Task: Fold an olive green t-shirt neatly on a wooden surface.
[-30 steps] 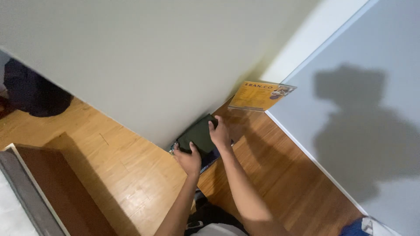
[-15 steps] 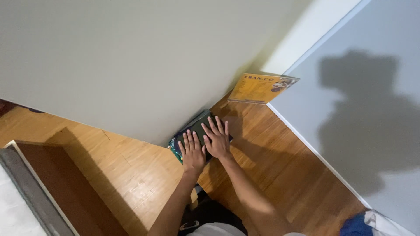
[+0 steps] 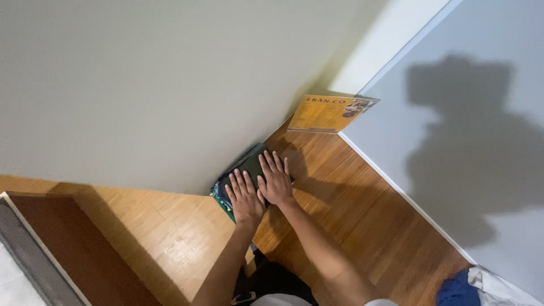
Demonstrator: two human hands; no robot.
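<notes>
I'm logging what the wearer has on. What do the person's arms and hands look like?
Both forearms are bare, with no sleeves in view. The left hand and right hand wear no gloves, and no rings, watch or wristband are visible.

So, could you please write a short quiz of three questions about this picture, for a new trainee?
1. True or false: both hands lie flat, fingers spread, on the dark folded cloth.
2. Which thing stands in the corner where the two walls meet?
A. an orange printed card
B. a blue bucket
C. a green bottle
3. Fill in: the folded pile rests on the wooden ____ against the wall.

Key
1. True: the left hand and the right hand press side by side on the cloth.
2. A: the orange printed card.
3. floor.
</notes>
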